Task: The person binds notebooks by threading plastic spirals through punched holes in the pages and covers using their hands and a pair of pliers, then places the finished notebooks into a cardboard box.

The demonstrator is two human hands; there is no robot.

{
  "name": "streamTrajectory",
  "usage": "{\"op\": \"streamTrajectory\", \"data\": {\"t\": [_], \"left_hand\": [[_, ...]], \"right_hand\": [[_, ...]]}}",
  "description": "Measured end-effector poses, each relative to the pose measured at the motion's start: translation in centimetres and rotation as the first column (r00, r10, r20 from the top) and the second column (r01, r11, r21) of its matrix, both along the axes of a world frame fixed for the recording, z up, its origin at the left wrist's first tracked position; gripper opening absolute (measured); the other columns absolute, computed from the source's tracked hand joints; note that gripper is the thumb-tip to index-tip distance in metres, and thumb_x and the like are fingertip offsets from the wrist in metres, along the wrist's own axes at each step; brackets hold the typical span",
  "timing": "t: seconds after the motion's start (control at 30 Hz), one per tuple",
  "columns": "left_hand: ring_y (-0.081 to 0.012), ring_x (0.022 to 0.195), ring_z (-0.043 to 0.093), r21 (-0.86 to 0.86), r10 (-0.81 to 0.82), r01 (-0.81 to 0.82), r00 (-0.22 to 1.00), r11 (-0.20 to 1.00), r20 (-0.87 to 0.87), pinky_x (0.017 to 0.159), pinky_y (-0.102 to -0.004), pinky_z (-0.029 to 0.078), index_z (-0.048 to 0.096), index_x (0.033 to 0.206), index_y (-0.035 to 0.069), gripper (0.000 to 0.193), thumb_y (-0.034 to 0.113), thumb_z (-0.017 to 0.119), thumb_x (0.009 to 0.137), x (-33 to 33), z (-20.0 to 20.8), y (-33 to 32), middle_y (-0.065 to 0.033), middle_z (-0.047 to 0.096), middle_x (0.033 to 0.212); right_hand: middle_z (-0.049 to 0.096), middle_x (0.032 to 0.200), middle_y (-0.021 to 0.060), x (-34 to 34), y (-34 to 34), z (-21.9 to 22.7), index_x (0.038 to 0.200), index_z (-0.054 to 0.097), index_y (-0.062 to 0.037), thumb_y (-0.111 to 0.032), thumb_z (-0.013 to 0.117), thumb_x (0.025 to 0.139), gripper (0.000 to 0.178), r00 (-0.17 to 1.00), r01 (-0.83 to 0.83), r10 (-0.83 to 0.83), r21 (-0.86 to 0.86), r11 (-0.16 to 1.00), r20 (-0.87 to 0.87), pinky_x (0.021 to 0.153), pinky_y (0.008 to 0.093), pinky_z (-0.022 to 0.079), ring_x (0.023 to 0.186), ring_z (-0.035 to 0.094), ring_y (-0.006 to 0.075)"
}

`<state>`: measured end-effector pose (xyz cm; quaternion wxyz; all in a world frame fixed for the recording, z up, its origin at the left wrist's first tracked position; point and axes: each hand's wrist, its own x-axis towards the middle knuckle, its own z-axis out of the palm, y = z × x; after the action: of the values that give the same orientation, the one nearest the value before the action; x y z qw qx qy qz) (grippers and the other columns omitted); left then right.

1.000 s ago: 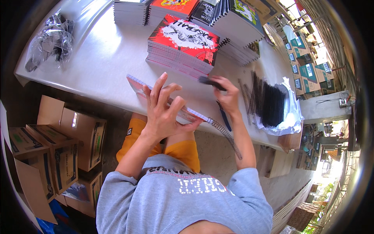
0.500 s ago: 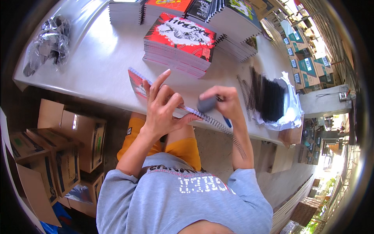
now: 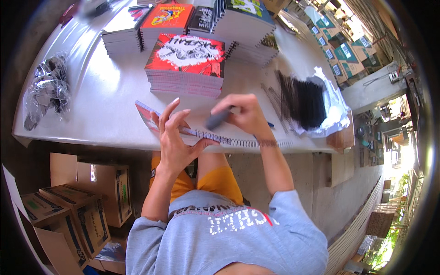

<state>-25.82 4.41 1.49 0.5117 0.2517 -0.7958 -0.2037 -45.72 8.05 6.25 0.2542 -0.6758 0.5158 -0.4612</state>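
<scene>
A thin notebook with a red cover [image 3: 145, 117] is held by its edge, tilted above the table's front edge, in my left hand [image 3: 170, 137]. My left thumb and fingers pinch it, with some fingers raised. A dark wire coil [image 3: 245, 143] runs through part of the notebook's edge, and its loose end extends right, past my right forearm. My right hand [image 3: 246, 112] grips a dark grey rounded object [image 3: 217, 120] just above the coil. Motion blurs that object, so its kind cannot be told. A small blue tip [image 3: 271, 124] shows beside my right wrist.
Before me on the white table [image 3: 91, 117] stands a stack of red-covered notebooks [image 3: 185, 82]. Behind it are more spiral-bound stacks [image 3: 165, 27]. A heap of black coils [image 3: 305, 101] on white wrapping lies right, a plastic bag [image 3: 48, 91] left. Cardboard boxes [image 3: 75, 215] stand lower left.
The coil now reaches further along the notebook's edge, and its loose end lies more level. My right hand has moved left with the grey object. The whole view has shifted.
</scene>
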Motion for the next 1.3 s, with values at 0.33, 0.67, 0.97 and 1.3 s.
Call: {"op": "streamTrajectory", "data": {"t": [0.33, 0.67, 0.97, 1.3], "left_hand": [[-0.0287, 0.124, 0.040, 0.137, -0.079, 0.096, 0.989, 0.986, -0.123, 0.106, -0.0526, 0.011, 0.039, 0.123, 0.010, 0.095, 0.041, 0.087, 0.047, 0.7, -0.2, -1.1, -0.0124, 0.055, 0.105], [-0.0276, 0.091, 0.037, -0.123, 0.222, -0.214, 0.974, 0.969, 0.051, 0.078, -0.0403, 0.038, 0.055, 0.068, 0.008, 0.058, 0.047, 0.085, 0.037, 2.8, 0.6, -4.6, -0.0077, 0.038, 0.090], [-0.0279, 0.099, 0.040, -0.078, 0.047, -0.055, 0.993, 0.995, -0.108, 0.079, -0.0420, 0.040, 0.055, 0.064, 0.007, 0.058, 0.048, 0.086, 0.037, 2.6, 0.2, -3.7, -0.0117, 0.037, 0.104], [-0.0252, 0.097, 0.036, 0.033, 0.047, -0.040, 0.969, 0.999, -0.242, 0.074, -0.0362, 0.042, 0.050, 0.079, 0.009, 0.071, 0.047, 0.089, 0.034, 3.3, -1.7, -3.5, -0.0114, 0.029, 0.104]], "right_hand": [[0.069, 0.081, 0.0088, 3.3, -0.5, 1.4, 0.085, 0.070, -0.0032, 0.010, 0.062, 0.063, 0.027, 0.984, -0.180, 0.180, -0.041, 0.983, -0.015, 0.068, 0.0263, 0.050, 0.075, 0.065, 0.0146], [0.069, 0.083, 0.0093, 2.6, -1.4, 0.4, 0.085, 0.069, 0.0009, 0.010, 0.062, 0.069, 0.020, 0.997, -0.078, 0.070, 0.213, 0.974, 0.044, 0.072, 0.0268, 0.052, 0.078, 0.065, 0.0155], [0.068, 0.078, 0.0120, 2.7, -1.6, 1.9, 0.081, 0.071, -0.0010, 0.005, 0.064, 0.064, 0.019, 0.984, -0.163, 0.161, 0.019, 0.986, 0.077, 0.066, 0.0283, 0.051, 0.071, 0.065, 0.0188], [0.068, 0.080, 0.0089, 5.0, -1.8, 1.9, 0.082, 0.071, -0.0038, 0.012, 0.060, 0.061, 0.028, 0.949, -0.311, 0.311, 0.008, 0.950, -0.046, 0.068, 0.0277, 0.050, 0.074, 0.065, 0.0189]]}}
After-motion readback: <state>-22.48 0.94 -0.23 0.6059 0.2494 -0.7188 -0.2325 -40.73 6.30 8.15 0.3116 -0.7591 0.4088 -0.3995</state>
